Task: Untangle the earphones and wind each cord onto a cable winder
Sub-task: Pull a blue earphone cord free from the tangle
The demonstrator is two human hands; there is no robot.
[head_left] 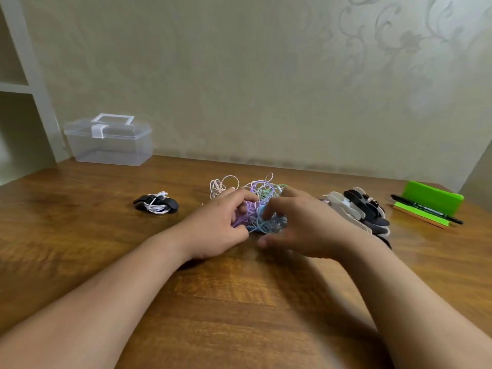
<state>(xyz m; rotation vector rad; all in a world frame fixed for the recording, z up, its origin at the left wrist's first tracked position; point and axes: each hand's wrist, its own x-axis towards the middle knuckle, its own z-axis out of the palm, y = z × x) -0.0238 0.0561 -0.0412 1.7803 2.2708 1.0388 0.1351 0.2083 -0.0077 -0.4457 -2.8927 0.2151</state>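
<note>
Tangled pastel earphones (pixel 263 189) centre, winders (pixel 356 210) seemingly heaped right

The near half of the earphone tangle (pixel 262 189) is covered by the left grip (pixel 218 227) and the right grip (pixel 300 225), with the fingertips buried among the cords. The right grip is blurred, so its hold cannot be judged. Right of the earphone tangle, the winder pile (pixel 364 209) is partly hidden by that wrist.

The cord tangle (pixel 262 190) lies between a wound winder (pixel 156 204), left, and the spare winders (pixel 359 211), right.
</note>
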